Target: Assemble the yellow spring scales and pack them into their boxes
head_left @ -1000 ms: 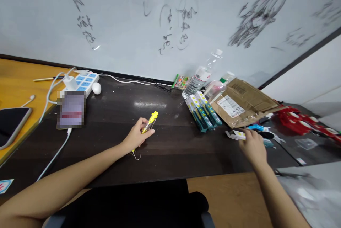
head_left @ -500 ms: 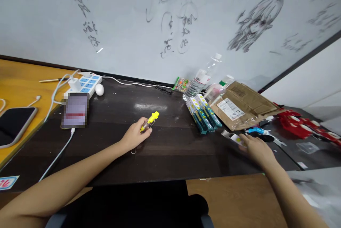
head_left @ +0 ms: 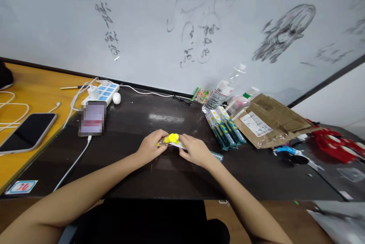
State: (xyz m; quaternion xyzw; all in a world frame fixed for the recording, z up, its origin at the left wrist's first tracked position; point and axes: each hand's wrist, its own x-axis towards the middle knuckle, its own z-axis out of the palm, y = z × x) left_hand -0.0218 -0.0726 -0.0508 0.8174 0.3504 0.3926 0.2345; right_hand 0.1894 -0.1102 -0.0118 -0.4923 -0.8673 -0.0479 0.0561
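Note:
My left hand (head_left: 150, 147) is closed round a small yellow tool (head_left: 170, 139) with a clear body, over the middle of the dark table (head_left: 137, 122). My right hand (head_left: 194, 150) is closed on a small white and yellow package (head_left: 180, 144), held right against the tool's yellow end. The two hands meet there, just above the tabletop. A teal strip (head_left: 217, 155) lies on the table beside my right wrist.
Several teal and yellow boxes (head_left: 225, 127) lie right of my hands, with plastic bottles (head_left: 221, 91) and a brown cardboard parcel (head_left: 270, 120) behind. A power strip (head_left: 101, 92), a white cable and a phone (head_left: 27, 133) lie left. Red parts (head_left: 336, 145) and a blue tool (head_left: 288, 150) sit far right.
My right hand has come left from beside the cardboard parcel to the table's middle, carrying the white and yellow package to the yellow tool. My left hand shifted slightly right.

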